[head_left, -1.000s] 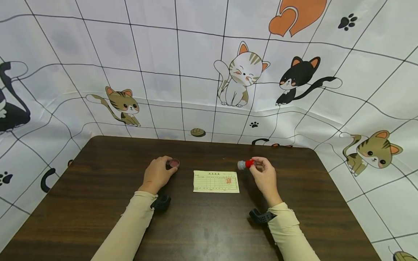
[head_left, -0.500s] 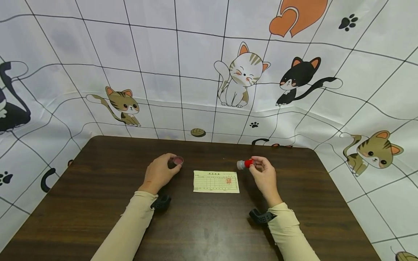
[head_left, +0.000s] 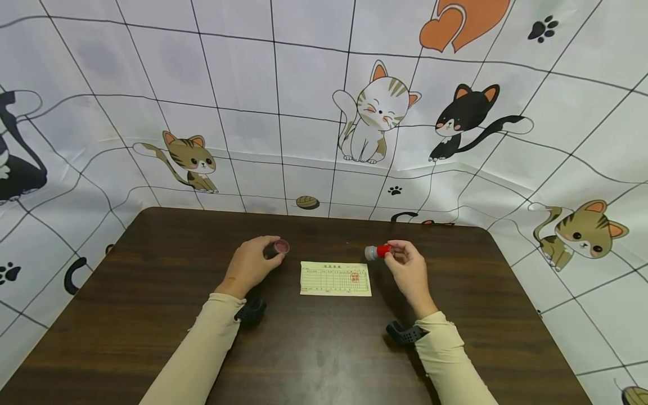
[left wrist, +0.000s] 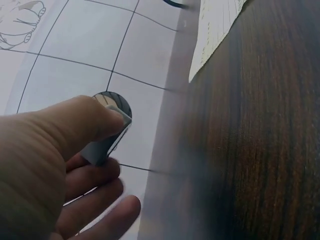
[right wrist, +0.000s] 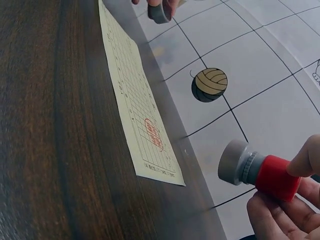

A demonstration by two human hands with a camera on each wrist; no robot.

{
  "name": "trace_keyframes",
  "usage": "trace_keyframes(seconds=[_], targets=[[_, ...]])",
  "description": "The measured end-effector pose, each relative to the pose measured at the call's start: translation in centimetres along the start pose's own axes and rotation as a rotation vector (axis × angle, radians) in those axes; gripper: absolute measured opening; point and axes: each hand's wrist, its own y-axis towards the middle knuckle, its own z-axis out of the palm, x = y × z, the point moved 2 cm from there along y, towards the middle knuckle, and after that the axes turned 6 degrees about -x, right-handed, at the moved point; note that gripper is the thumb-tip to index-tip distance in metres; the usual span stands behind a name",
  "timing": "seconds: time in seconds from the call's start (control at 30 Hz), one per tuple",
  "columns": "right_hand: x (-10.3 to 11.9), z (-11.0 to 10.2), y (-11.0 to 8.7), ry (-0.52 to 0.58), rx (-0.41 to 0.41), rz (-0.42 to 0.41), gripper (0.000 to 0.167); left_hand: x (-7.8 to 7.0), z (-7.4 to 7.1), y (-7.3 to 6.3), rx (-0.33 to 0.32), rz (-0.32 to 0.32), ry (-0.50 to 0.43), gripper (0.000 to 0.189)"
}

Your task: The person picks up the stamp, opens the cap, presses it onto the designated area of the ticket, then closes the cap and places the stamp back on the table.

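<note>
In my left hand (head_left: 251,263) I pinch a small round grey cap (left wrist: 100,148) between thumb and fingers. Its reddish inside (head_left: 281,246) faces up toward the head camera. My right hand (head_left: 409,270) grips the red handle of a stamp (right wrist: 278,177) in its fingertips, held sideways with the grey round head pointing left toward the cap. Between the two hands a pale yellow printed form (head_left: 335,286) lies flat on the table, with a red stamp mark (right wrist: 153,134) near its right end. Stamp and cap are held apart, beyond the form's right and left sides.
The dark wood-grain table (head_left: 304,349) carries all of this. Behind it hangs a white curtain (head_left: 243,73) with a grid and printed cats. A dark camera strap (head_left: 251,310) sits on the left wrist, another (head_left: 406,333) on the right.
My left hand has shifted a little to the right with the cap, whose reddish inside shows more. The stamp in my right hand has moved slightly left. The form stays put.
</note>
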Motion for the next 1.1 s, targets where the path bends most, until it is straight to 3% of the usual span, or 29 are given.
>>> trace_keyframes(seconds=[0.27, 0.47, 0.7, 0.87, 1.1], targets=[[0.1, 0.4, -0.3, 0.033, 0.06, -0.013, 0.024, -0.3, -0.5, -0.2, -0.036, 0.007, -0.01, 0.045], [0.4, 0.7, -0.5, 0.038, 0.1, -0.022, 0.025, -0.7, -0.7, -0.4, -0.028, 0.035, 0.01, 0.046], [4.7, 0.3, -1.7, -0.035, 0.135, 0.002, 0.028, -1.6, -0.4, -0.7, -0.009, 0.101, 0.013, 0.045], [4.5, 0.3, -1.8, -0.036, 0.133, 0.012, 0.027, -2.2, -0.2, -0.6, 0.03, 0.113, 0.063, 0.043], [5.0, 0.2, -2.0, -0.021, 0.134, -0.013, 0.028, -3.3, -0.1, -0.9, 0.03, 0.156, 0.08, 0.04]])
